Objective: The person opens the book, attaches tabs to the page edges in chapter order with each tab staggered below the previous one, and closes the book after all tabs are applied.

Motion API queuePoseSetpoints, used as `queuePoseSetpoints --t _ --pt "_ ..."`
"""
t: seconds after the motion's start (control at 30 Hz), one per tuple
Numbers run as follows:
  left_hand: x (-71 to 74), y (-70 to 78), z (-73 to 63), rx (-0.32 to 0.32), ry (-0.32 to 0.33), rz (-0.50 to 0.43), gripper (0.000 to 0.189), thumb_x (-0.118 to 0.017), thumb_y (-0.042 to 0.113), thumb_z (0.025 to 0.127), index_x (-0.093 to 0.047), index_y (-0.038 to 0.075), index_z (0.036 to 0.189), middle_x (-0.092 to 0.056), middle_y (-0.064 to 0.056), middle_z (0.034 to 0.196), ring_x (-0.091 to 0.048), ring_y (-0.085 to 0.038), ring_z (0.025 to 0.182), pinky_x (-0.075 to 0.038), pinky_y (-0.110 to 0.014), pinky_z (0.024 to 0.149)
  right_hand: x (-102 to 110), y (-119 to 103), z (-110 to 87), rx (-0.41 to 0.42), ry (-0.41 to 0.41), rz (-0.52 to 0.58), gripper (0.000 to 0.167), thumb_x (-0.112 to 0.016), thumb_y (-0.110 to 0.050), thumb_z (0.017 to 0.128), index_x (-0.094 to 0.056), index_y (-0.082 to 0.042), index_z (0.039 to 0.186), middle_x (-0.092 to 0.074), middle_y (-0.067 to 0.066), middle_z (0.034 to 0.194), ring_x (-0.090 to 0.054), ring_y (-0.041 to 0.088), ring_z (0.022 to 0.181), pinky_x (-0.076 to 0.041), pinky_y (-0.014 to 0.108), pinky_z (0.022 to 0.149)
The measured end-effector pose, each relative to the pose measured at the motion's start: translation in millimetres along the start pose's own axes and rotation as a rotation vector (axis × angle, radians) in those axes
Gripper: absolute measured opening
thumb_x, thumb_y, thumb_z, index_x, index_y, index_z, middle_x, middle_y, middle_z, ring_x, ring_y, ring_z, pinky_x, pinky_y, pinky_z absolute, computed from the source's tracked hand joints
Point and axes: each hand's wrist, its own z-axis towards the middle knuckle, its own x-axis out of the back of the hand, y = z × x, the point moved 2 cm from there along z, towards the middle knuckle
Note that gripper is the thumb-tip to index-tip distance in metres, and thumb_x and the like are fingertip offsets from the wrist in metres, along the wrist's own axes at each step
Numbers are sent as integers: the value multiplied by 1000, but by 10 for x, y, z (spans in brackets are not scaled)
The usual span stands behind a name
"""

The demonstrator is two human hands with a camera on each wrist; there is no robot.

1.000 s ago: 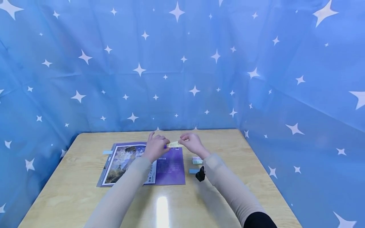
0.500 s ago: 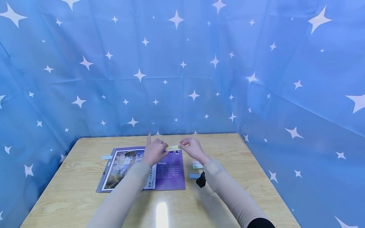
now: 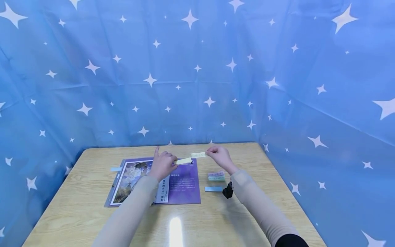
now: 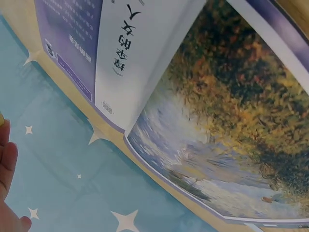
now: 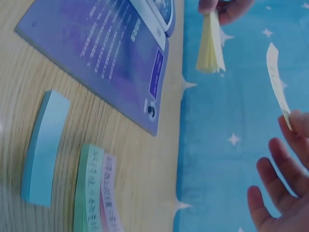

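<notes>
My left hand (image 3: 162, 165) grips a thin pad of yellow sticky notes (image 3: 183, 161) by one end, above the open book (image 3: 185, 187). In the right wrist view the pad's loose leaves (image 5: 210, 46) fan out downward. My right hand (image 3: 220, 157) pinches a single yellow sticky note (image 3: 198, 155) by its end between thumb and forefinger; faint writing shows on it. Pad and note are apart in the right wrist view, where the lone note (image 5: 275, 77) curves upward. Only a few left fingers (image 4: 7, 166) show at the edge of the left wrist view.
Right of the book lie a blue sticky-note pad (image 3: 213, 189) and a green pad (image 3: 216, 178) with a pink-purple one (image 3: 216, 174) beside it. A pale blue tab (image 3: 116, 169) sticks out at the book's left edge. A starry blue curtain (image 3: 172, 113) hangs behind the table.
The single yellow note has come off the pad, and my right hand has drawn it to the right. My left hand has shifted slightly left with the pad.
</notes>
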Motion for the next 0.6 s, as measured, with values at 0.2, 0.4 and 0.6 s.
queuePoseSetpoints --t 0.2,0.4,0.6 --pt "-129 78 -157 -7 9 -45 16 -76 28 84 -75 20 97 -69 6 92 -60 -15 89 -5 -62 113 -15 115 -43 -53 -24 19 17 -64 -18 94 -73 -4 98 -69 8 103 -62 23 94 -51 41 81" --pt "-171 278 -148 -76 68 -76 15 -78 28 82 -75 20 94 -69 6 91 -62 -16 91 -11 -63 112 60 171 5 -47 8 18 19 -63 -19 94 -73 -3 98 -70 9 102 -62 25 94 -51 42 82" --pt "-214 574 -128 -147 51 -82 18 -78 31 81 -75 21 96 -69 7 93 -62 -15 92 -18 -63 111 158 240 -9 -75 -11 37 23 -62 -20 95 -72 -1 104 -69 11 106 -62 25 96 -51 43 83"
